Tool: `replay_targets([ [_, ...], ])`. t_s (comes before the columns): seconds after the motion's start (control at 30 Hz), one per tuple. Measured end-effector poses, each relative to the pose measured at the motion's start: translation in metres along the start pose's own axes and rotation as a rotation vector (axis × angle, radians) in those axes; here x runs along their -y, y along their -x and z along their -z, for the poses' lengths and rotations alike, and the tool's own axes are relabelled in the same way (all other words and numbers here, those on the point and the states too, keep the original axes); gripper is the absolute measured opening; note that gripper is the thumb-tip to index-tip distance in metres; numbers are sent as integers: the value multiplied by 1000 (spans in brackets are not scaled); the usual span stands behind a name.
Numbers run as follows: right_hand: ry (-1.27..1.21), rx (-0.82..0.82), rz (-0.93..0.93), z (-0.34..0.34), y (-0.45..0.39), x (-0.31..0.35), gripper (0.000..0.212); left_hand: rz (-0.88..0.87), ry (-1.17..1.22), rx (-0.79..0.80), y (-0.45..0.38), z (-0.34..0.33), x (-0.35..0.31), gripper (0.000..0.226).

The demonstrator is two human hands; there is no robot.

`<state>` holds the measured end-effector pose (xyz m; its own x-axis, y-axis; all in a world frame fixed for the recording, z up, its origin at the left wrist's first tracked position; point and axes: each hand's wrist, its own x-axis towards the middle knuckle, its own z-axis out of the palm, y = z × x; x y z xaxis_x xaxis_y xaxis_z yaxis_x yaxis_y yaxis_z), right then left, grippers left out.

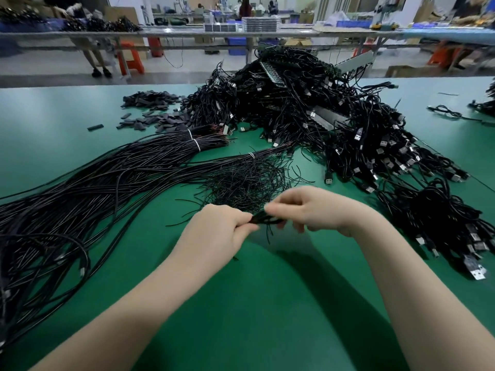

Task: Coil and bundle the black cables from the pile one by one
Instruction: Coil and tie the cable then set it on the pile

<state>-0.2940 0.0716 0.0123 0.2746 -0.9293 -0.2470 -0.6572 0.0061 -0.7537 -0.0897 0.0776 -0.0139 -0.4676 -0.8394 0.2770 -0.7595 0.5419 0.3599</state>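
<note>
— How far along are you?

— Barely started, I'm judging. I'm holding one thin black cable bundle point(263, 220) over the green mat point(267, 303): my left hand point(219, 231) is gripping one end, my right hand point(308, 210) is pinching the other. The big pile point(308, 108) is sitting beyond.

— Texture?

— Glossy, springy strands; wiry ties point(241, 180) are lying just beyond, long straight cables point(93, 183) to the left.

Black cable bundle point(263, 219), horizontal above mat
</note>
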Motion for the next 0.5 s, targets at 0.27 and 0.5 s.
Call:
replay_targets([
  [0.27, 451, -562, -161, -7, -22, -50, 33, 272, 606, -346, 6, -38, 17, 22],
  [0.5, 423, -736, -84, -18, -31, -61, 14, 253, 645, -374, -2, -39, 29, 27],
])
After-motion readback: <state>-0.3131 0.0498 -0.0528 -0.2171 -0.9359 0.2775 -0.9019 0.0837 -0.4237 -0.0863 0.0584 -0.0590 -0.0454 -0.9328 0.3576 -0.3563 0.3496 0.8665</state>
